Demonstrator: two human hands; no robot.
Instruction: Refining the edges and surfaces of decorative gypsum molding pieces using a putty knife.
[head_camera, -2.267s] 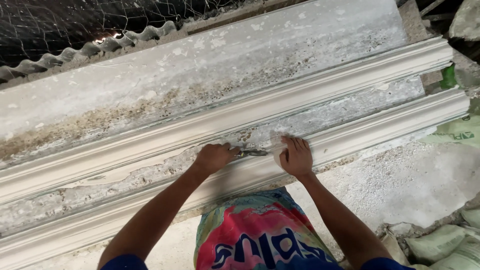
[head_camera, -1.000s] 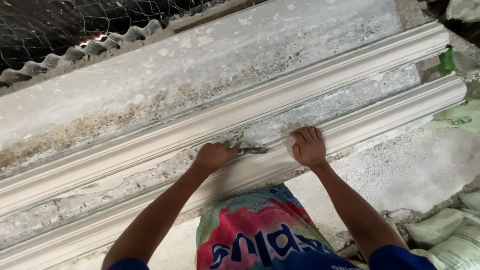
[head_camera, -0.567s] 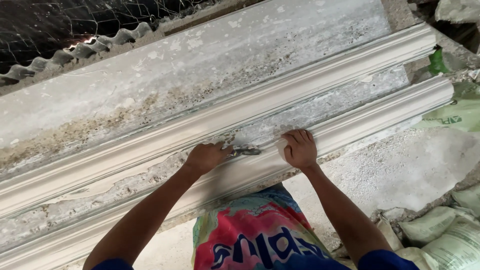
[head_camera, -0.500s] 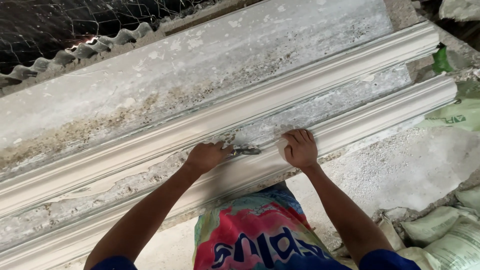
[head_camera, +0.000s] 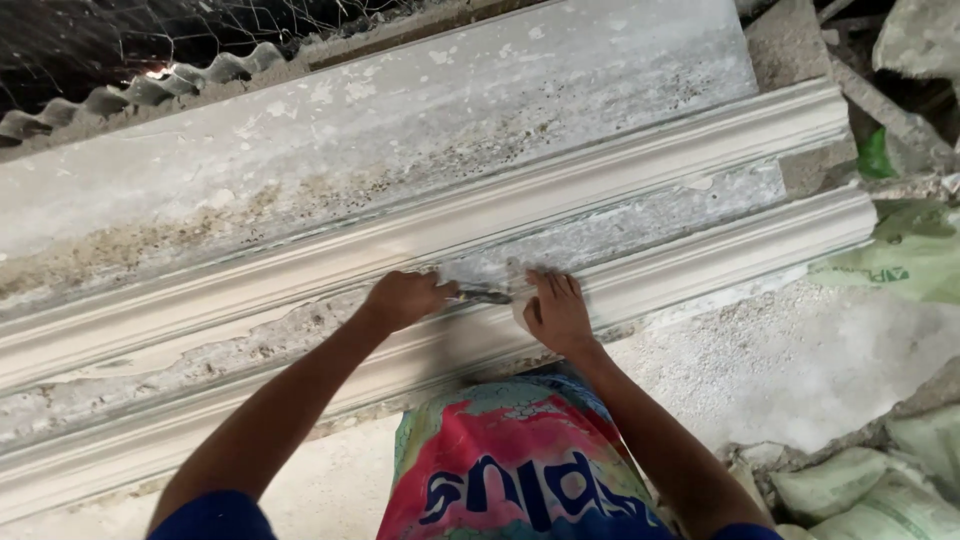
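Between both hands, left hand (head_camera: 400, 297) holds scraper (head_camera: 484, 296) beside right hand (head_camera: 556, 312).

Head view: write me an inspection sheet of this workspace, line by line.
Surface: long grey slab, stained and speckled, plaster residue in the channel between the mouldings.
Job's things: two long white plaster mouldings, upper moulding and lower moulding; small metal tool at the channel.
Clutter: sacks at lower right, a green sack at right, rubble on the ground.
Grippers: left hand closed on the tool; right hand lies on the lower moulding, holding nothing that I can see.
Cables: nothing seen.
Surroundings: wire mesh and a corrugated sheet at top left.
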